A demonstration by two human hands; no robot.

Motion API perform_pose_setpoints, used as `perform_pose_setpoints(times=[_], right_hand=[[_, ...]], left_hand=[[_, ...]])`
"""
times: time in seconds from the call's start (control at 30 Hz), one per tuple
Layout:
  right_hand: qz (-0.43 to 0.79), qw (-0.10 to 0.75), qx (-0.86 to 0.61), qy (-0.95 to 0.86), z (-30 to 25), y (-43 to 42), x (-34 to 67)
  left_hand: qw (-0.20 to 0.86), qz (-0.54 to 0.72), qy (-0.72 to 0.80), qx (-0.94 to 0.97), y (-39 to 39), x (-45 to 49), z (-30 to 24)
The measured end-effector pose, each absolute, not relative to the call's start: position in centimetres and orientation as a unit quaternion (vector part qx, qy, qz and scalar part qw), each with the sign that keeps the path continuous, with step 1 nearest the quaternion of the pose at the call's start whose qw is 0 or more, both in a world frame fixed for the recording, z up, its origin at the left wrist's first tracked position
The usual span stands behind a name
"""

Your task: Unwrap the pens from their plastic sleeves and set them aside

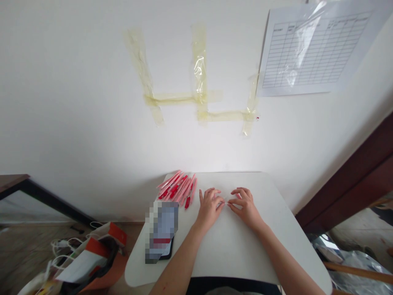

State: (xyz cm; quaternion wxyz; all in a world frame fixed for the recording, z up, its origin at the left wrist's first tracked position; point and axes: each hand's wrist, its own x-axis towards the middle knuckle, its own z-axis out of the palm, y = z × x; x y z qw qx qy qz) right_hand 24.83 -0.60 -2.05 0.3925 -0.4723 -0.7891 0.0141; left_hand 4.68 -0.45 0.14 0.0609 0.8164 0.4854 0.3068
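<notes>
Over the middle of the white table, my left hand [211, 205] and my right hand [244, 206] face each other, fingertips almost meeting. Thumb and forefinger of each hand pinch a small whitish piece [226, 203], too small to name surely. A bit of pink [238, 196] shows by the curled fingers of my right hand; its shape is mostly hidden. Left of my left hand lies a heap of slim pink pens [183, 187], several with red parts, apparently in clear sleeves.
A phone [166, 223], partly blurred out, lies on the left of the table [233, 254]. The wall [92, 102] rises directly behind, bearing yellowish tape [199, 69] and a printed sheet [310, 53]. Bags [101, 254] stand on the floor at left.
</notes>
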Motion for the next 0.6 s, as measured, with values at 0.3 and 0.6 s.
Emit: perform_pose_setpoints(times=[0.3, 0.6], right_hand=[[0.025, 0.416, -0.481, -0.771, -2.7, 0.1, 25.8], [0.036, 0.415, -0.502, -0.758, -2.7, 0.0, 26.2]], left_hand=[[0.045, 0.312, 0.518, 0.795, 0.3, 3.1, 0.8], [0.051, 0.326, 0.521, 0.787, 0.4, 2.9, 0.9]])
